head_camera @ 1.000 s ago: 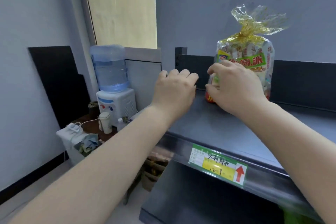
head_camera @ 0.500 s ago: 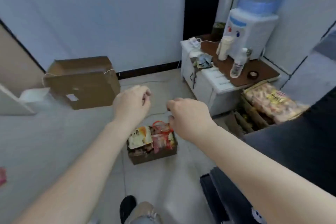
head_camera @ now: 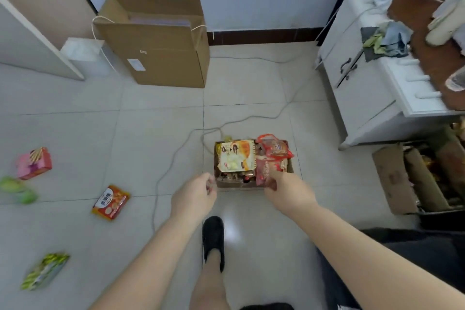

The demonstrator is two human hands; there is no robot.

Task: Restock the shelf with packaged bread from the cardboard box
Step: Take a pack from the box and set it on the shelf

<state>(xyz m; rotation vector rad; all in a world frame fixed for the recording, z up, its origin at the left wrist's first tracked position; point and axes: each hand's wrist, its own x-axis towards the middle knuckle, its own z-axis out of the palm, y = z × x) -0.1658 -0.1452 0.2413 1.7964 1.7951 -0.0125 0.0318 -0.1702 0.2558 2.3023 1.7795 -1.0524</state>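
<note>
A small cardboard box (head_camera: 227, 184) sits on the floor tiles just ahead of my foot, packed with bread packets. A cream and orange packet (head_camera: 236, 156) lies on top at the left, red packets (head_camera: 273, 151) at the right. My left hand (head_camera: 193, 199) hovers at the box's near left corner, fingers loosely curled, holding nothing. The fingertips of my right hand (head_camera: 286, 191) touch a pink-red packet (head_camera: 268, 168) at the near right corner; whether they grip it is unclear. The dark shelf (head_camera: 415, 246) shows only as an edge at lower right.
A large brown carton (head_camera: 156, 40) stands by the far wall. At right are a white cabinet (head_camera: 364, 88) and an open carton (head_camera: 397, 178) of goods. A cable (head_camera: 176, 153) snakes across the tiles. Several snack packets (head_camera: 110, 201) lie scattered at left. My black shoe (head_camera: 214, 236) is below the box.
My view swung from the shelf, where a bread bag was left standing, down to the floor. Both hands dropped to the near edge of the small box.
</note>
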